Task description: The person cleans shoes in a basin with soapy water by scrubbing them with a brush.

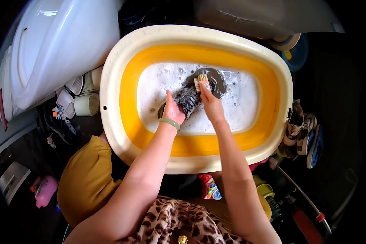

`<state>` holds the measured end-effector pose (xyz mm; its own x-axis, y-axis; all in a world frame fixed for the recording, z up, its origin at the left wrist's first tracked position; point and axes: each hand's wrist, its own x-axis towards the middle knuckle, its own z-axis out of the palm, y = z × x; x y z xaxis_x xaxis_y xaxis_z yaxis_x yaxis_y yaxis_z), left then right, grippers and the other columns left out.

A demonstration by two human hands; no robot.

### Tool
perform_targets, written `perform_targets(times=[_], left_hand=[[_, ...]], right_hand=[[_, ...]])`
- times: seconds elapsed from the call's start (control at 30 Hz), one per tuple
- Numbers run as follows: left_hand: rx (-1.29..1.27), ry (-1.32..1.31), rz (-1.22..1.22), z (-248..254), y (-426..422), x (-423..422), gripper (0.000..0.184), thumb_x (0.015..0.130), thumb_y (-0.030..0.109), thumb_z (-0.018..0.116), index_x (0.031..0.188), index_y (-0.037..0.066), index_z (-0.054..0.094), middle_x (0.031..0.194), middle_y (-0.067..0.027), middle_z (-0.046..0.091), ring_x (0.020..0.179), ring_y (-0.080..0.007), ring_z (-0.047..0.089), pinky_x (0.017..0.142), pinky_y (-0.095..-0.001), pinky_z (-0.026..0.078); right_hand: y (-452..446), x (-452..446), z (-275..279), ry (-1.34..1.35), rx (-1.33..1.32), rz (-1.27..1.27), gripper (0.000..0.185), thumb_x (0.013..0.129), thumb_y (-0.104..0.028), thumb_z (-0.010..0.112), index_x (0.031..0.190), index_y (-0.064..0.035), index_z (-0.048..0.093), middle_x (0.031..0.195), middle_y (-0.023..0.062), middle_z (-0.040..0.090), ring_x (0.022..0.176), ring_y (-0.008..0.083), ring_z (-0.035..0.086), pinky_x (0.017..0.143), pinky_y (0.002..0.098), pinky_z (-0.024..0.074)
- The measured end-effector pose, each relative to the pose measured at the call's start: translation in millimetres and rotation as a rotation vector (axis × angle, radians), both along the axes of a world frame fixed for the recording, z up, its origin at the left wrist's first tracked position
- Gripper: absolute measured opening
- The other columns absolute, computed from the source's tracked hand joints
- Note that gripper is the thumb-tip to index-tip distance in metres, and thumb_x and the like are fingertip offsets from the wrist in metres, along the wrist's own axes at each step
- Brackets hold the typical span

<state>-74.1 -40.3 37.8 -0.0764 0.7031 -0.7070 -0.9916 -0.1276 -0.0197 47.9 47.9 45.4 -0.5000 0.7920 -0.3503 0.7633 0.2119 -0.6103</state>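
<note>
A large basin [111, 122] with a cream rim and a yellow inner wall holds white, sudsy water [240, 107]. My left hand [173, 111], with a green bangle at its wrist, grips a dark, wet shoe [188, 100] streaked with foam; its lower end is partly covered by the hand. My right hand [211, 105] is closed around a scrub brush [203, 79] with pale bristles, at the shoe's upper end. Around that end the foam is parted and dark water [220, 81] shows.
White slippers [67, 101] and a white tub [65, 44] stand at the left. Several shoes [301, 130] sit by the basin's right side. A pink bottle [46, 191] lies at lower left; a colourful packet [210, 187] is below the basin, near my legs.
</note>
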Motion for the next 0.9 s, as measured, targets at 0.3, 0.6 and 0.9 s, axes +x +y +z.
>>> perform_targets(times=[0.3,0.6,0.9], left_hand=[[-0.092,0.089,-0.045,11.5,1.0,-6.1,0.083,0.084,0.069,0.029,0.131,0.001,0.036,0.129,-0.0145,0.046,0.117,-0.0279,0.046,0.102,-0.0414,0.033],[-0.16,0.053,-0.091,22.4,0.4,-17.2,0.088,0.083,0.071,0.025,0.135,0.0,0.026,0.128,-0.0186,0.044,0.119,-0.0329,0.043,0.102,-0.0471,0.032],[-0.11,0.022,0.001,25.5,4.2,-18.7,0.087,0.084,0.069,0.027,0.135,-0.001,0.028,0.135,-0.0183,0.038,0.121,-0.033,0.04,0.105,-0.0446,0.028]], right_hand=[[-53.1,3.6,34.1,0.07,-0.13,-0.055,0.038,0.088,-0.021,0.053,0.124,-0.0317,0.051,0.094,0.023,0.061,0.081,0.0357,0.063,0.069,0.0392,0.0489],[-96.1,-3.5,42.7,0.364,0.019,-0.102,0.041,0.09,-0.009,0.048,0.128,-0.0249,0.05,0.096,0.0097,0.067,0.072,0.0209,0.064,0.064,0.0364,0.0484],[-79.2,-11.1,57.5,0.345,-0.564,-0.38,0.039,0.091,-0.012,0.049,0.129,-0.0103,0.048,0.085,0.0029,0.063,0.067,0.0138,0.057,0.06,0.0273,0.0473]])
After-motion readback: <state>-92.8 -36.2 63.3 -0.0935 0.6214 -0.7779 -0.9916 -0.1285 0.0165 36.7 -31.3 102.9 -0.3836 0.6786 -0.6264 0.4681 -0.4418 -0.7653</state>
